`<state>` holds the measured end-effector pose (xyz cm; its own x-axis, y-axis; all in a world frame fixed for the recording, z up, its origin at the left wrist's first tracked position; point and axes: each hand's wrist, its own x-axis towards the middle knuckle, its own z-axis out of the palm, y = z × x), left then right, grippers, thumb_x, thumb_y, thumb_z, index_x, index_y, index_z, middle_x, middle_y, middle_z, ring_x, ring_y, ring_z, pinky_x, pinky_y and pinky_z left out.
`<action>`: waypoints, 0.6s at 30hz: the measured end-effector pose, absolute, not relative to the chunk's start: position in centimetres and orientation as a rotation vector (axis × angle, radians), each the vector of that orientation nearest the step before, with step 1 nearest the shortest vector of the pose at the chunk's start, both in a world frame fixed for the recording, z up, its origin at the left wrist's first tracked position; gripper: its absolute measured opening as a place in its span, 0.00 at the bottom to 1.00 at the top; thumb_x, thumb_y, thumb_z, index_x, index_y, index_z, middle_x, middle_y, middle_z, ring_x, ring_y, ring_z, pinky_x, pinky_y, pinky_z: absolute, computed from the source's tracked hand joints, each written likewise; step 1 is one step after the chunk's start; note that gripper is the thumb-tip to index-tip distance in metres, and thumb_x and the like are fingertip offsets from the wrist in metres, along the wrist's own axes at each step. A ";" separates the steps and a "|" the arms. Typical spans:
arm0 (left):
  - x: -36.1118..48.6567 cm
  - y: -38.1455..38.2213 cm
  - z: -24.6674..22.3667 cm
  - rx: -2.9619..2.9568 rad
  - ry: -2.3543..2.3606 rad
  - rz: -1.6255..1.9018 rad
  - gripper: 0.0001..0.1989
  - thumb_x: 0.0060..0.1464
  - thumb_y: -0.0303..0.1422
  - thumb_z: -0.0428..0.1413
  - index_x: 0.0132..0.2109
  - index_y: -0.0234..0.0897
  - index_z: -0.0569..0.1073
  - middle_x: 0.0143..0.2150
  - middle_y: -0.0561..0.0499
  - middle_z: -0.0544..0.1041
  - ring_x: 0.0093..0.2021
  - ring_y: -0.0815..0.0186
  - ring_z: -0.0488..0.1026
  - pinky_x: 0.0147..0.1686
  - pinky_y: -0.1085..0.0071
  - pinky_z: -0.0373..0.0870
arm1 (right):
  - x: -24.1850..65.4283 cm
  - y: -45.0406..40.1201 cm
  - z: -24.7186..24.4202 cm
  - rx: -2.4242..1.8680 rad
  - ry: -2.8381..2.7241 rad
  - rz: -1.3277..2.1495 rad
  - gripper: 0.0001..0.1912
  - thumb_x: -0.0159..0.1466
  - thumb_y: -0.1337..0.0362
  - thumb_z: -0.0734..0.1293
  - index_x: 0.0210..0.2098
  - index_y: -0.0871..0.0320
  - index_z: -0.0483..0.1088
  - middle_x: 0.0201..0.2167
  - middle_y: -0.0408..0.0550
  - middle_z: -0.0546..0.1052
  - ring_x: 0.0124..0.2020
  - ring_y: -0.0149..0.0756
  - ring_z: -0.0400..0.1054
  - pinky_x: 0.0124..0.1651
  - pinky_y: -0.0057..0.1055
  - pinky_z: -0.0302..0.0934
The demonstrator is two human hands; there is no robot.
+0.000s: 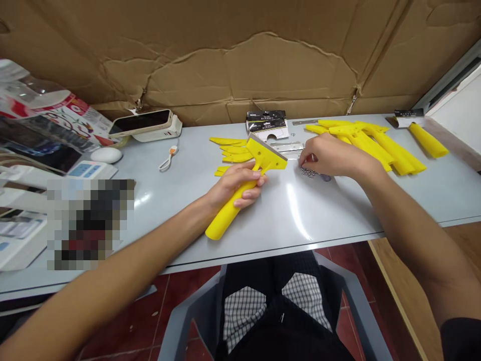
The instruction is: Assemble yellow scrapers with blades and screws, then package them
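The left hand (237,179) grips a yellow scraper (230,209) at center frame, blade (267,146) apparently seated; the right hand (327,153) works at loose screws (308,173), its grip unclear. Handles (376,147) piled at right appear unfinished.

From my remote seat, I am not making out whether the right hand (326,153) is pinching anything, since its fingers are blocking their own tips. Beneath it, the metal bits (308,173) are looking too small for me to identify, and a dark purplish object (326,177) is showing only partly. The left hand (242,183) is covering a stretch of the yellow scraper (230,211). I am failing to read the smallest print on the black packets (265,119). Mosaic blocks (92,225) are masking something, while the left edge is cutting off the bottle (77,115) and a white device (20,240).
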<state>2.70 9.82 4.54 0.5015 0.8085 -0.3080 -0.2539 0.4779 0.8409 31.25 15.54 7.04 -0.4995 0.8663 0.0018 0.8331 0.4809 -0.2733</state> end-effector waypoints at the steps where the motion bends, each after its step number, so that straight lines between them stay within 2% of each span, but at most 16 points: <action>1: 2.7 9.8 4.4 0.813 0.767 0.728 0.21 0.47 0.34 0.73 0.36 0.39 0.67 0.29 0.55 0.75 0.15 0.79 0.60 0.11 0.82 0.53 | 31.1 15.5 6.9 -1.473 -2.584 0.366 0.10 0.62 0.73 0.75 0.35 0.52 0.87 0.35 0.51 0.84 0.34 0.42 0.73 0.36 0.40 0.63; 7: 2.6 9.6 4.0 0.775 0.705 0.711 0.26 0.44 0.35 0.74 0.34 0.42 0.62 0.29 0.55 0.76 0.15 0.79 0.59 0.09 0.81 0.44 | 30.8 15.6 6.5 -1.514 -2.594 0.353 0.11 0.63 0.74 0.72 0.33 0.53 0.86 0.34 0.51 0.83 0.34 0.43 0.72 0.35 0.39 0.62; 13: 2.6 9.6 4.0 0.755 0.683 0.715 0.25 0.44 0.35 0.75 0.36 0.41 0.65 0.30 0.55 0.77 0.15 0.79 0.58 0.09 0.82 0.44 | 30.7 15.9 6.3 -1.505 -2.642 0.268 0.10 0.63 0.74 0.70 0.33 0.55 0.83 0.38 0.52 0.84 0.39 0.45 0.74 0.37 0.40 0.62; 18: 2.8 9.6 4.5 0.733 0.687 0.735 0.21 0.45 0.34 0.74 0.36 0.39 0.68 0.29 0.55 0.76 0.16 0.80 0.58 0.10 0.82 0.46 | 30.7 15.2 7.9 -1.310 -2.486 0.247 0.09 0.70 0.67 0.68 0.37 0.54 0.81 0.39 0.51 0.83 0.41 0.46 0.74 0.47 0.43 0.64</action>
<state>2.84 9.62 4.52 0.5558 0.7804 -0.2864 -0.3390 0.5273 0.7791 30.72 15.20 7.86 -0.5283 0.8255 0.1988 0.7703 0.5644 -0.2967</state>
